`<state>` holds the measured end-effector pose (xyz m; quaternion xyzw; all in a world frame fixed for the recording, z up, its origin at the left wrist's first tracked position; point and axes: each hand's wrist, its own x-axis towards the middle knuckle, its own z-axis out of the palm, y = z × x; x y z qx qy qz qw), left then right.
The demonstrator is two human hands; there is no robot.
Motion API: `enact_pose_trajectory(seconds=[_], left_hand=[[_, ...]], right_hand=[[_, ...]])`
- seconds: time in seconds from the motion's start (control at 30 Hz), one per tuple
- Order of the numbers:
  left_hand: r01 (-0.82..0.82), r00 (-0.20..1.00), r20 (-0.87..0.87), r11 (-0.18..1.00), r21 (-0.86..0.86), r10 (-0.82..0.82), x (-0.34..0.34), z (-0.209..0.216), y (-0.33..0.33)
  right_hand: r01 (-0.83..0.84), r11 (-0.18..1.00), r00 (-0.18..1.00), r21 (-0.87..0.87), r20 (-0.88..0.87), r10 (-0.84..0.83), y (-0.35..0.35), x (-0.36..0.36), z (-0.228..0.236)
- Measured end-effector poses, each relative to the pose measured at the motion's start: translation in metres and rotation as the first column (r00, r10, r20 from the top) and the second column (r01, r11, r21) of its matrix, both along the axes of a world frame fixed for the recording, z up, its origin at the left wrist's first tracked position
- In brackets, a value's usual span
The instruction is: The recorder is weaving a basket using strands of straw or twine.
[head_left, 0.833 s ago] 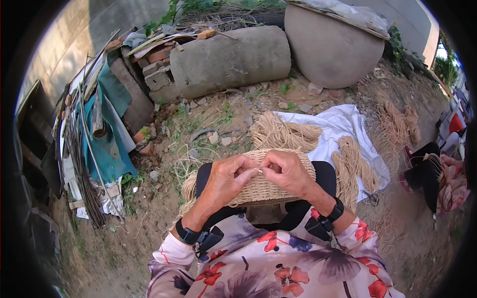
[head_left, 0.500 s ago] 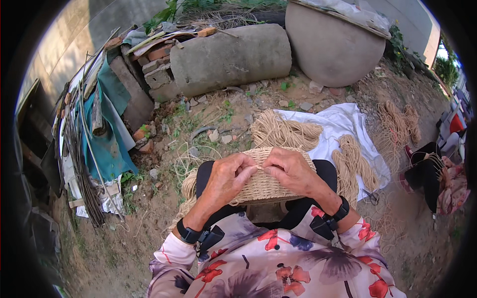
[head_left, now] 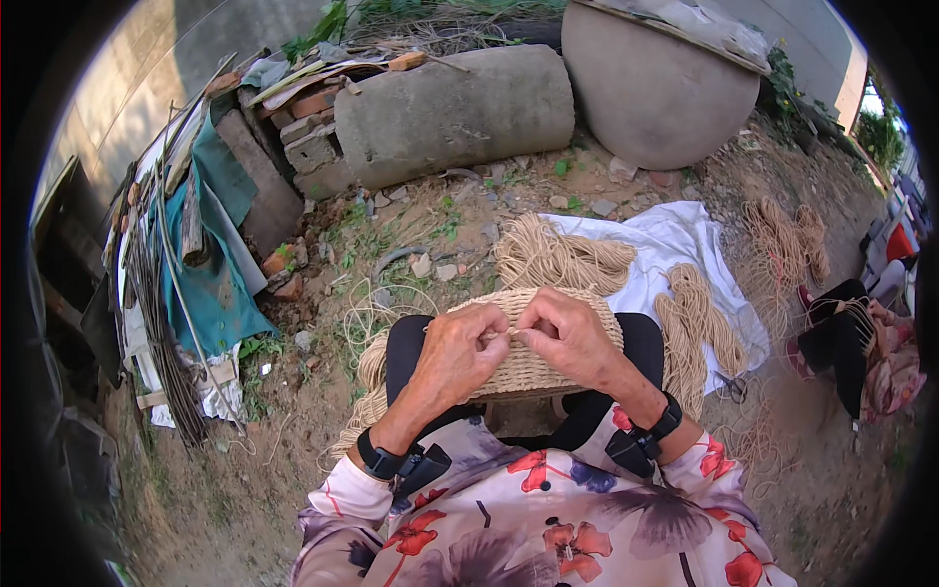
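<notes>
A woven straw-coloured basket (head_left: 548,375) rests across my lap, its ribbed weave facing up. Over its left part is my left hand (head_left: 462,347), thumb and fingers pinched on a short bit of cord near the middle. My right hand (head_left: 569,338) meets it there, its thumb and forefinger pinching the same pale cord (head_left: 513,334). Only a little of this cord shows between the fingertips; the rest is hidden by the hands. Both hands sit just above or against the woven surface.
Bundles of tan cord (head_left: 558,256) lie ahead, partly on a white cloth (head_left: 675,235), with more hanks (head_left: 699,333) to the right. Scissors (head_left: 734,388) lie by the cloth. Another person (head_left: 851,342) sits at far right. A concrete cylinder (head_left: 455,115) and large clay pot (head_left: 660,88) stand behind.
My hands stay together over the basket. The left fingers have curled in more and the left wrist has shifted slightly right; the right hand has risen a little.
</notes>
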<state>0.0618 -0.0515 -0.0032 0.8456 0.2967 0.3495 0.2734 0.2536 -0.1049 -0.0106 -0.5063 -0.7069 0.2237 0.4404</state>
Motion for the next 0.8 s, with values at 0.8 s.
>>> enact_pose_trajectory(seconds=[0.8], left_hand=[[-0.042, 0.998, -0.047, 0.989, 0.145, 0.049, -0.001, -0.004, -0.008]], right_hand=[[0.157, 0.916, 0.953, 0.37, 0.187, -0.239, 0.005, -0.02, -0.014]])
